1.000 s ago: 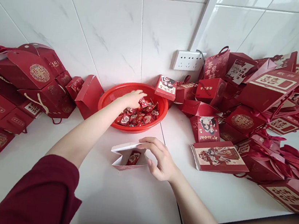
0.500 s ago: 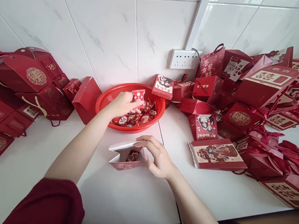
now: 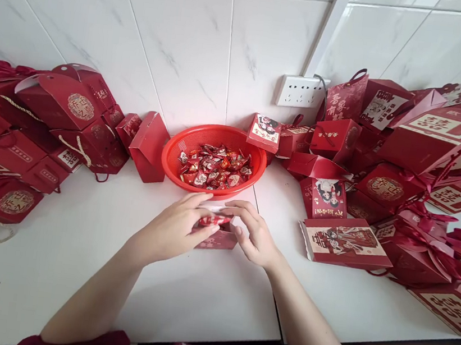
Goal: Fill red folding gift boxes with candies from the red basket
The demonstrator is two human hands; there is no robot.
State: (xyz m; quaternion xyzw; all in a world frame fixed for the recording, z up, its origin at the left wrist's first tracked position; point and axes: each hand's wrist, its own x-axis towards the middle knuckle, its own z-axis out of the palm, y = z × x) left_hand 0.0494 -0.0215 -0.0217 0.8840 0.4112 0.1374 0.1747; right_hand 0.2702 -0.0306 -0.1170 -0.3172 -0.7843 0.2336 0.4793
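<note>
A small open red box (image 3: 217, 241) with a pale inside lies on the white table, between both hands. My left hand (image 3: 179, 225) is at the box's left side, its thumb and fingers closed on a red candy packet (image 3: 212, 220) over the opening. At the right side, my right hand (image 3: 253, 232) has its fingers curved round the box's edge and holds it. Just behind stands a red plastic basket (image 3: 168, 158) with many wrapped red candies (image 3: 213, 177) inside. The inside of the box is mostly hidden by the fingers and the packet.
Red gift boxes with rope handles (image 3: 80, 107) are piled at the left. More boxes and bags (image 3: 427, 127) heap up at the right, with a flat printed box (image 3: 342, 242) in front of them. A power strip (image 3: 301, 92) is on the tiled wall behind.
My left hand has come from above the basket down to the box, bringing the red packet. My right hand stays at the box. The view has shifted slightly left.
</note>
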